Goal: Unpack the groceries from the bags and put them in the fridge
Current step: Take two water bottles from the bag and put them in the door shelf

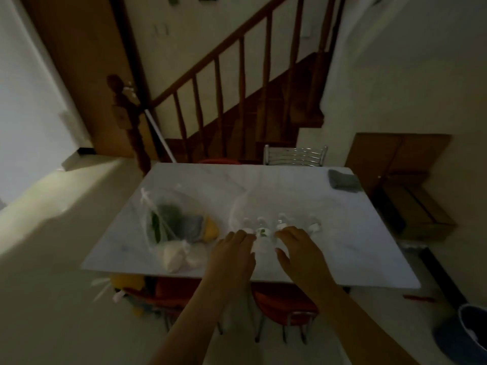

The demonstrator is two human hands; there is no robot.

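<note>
On the white marble table (342, 233) lies a clear plastic bag (168, 219) at the left, holding green leaves, a blue pack, something yellow and a white lump. A second clear bag (242, 206) sits mid-table with several small clear bottles (262, 227) standing in it. My left hand (232, 250) and my right hand (296, 246) reach over the near edge of the table to those bottles, one on each side. The fingers of both are loosely spread and touch the bag and bottles. The frame is dim and blurred, so no firm grip shows.
A folded grey cloth (344, 180) lies at the table's far right corner. Red chairs (284, 304) are tucked under the near side, and a metal chair (295, 155) stands behind. A tall white panel (29, 106) rises at the left, a wooden staircase (237, 96) behind, and a blue bucket (466, 335) sits on the floor at the right.
</note>
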